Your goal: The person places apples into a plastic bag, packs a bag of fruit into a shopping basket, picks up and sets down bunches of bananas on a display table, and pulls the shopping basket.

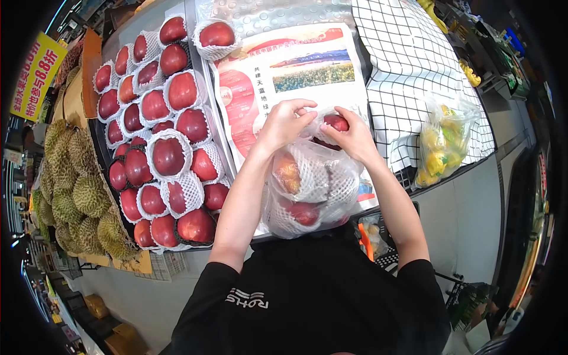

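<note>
"Begin at the hands. How far along?"

"Found holding a red apple (336,122) between thumb and fingers of the right hand (357,141), at the upper end of the clear bag (316,155). Cannot confirm whether inside the plastic. Recorded as done: bagging of several netted fruits (305,213). Judged left: closing the top, on seeing no knot."

"And the left hand (287,125)?"

"Bent inward beside the same apple, with fingers curled. Cannot tell whether gripping anything."

"Describe the forearms."

"Reaching forward along either side of the bag, converging at the top."

"Proceed outward."

"Noted beneath: a printed sheet (313,44). To the left: rows of apples (168,157). To the right: a checked cloth (393,53), bearing a bag of yellow fruit (441,145)."
</note>
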`<state>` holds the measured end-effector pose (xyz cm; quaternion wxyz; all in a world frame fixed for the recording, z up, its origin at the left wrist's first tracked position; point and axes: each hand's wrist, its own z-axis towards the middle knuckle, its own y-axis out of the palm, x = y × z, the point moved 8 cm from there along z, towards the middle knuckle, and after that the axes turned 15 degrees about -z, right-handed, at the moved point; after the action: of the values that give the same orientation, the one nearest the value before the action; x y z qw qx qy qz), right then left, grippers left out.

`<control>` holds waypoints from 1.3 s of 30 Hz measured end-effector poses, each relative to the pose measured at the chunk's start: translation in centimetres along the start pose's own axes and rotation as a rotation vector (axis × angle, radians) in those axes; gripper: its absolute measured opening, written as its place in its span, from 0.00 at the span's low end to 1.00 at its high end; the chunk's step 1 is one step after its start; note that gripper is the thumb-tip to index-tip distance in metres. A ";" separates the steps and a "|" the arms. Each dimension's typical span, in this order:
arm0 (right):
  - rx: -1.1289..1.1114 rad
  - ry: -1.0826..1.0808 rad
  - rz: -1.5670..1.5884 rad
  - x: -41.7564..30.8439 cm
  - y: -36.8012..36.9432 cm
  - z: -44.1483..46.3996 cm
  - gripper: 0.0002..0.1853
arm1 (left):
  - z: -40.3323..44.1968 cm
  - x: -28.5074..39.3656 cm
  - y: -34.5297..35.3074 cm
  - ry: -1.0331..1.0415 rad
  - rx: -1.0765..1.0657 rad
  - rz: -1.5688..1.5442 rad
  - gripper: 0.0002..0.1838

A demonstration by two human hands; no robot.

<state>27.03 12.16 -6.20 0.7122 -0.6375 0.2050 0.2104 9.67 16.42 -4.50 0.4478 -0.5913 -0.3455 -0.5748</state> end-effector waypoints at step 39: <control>0.082 -0.328 0.245 -10.3 1.3 8.8 0.28 | 5.9 -4.8 -14.6 0.215 0.694 -0.986 0.31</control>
<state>18.03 20.64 -0.60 0.7305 -0.5357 0.1705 0.3878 -2.10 27.71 -6.93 0.3280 -0.1204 -0.6983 -0.6247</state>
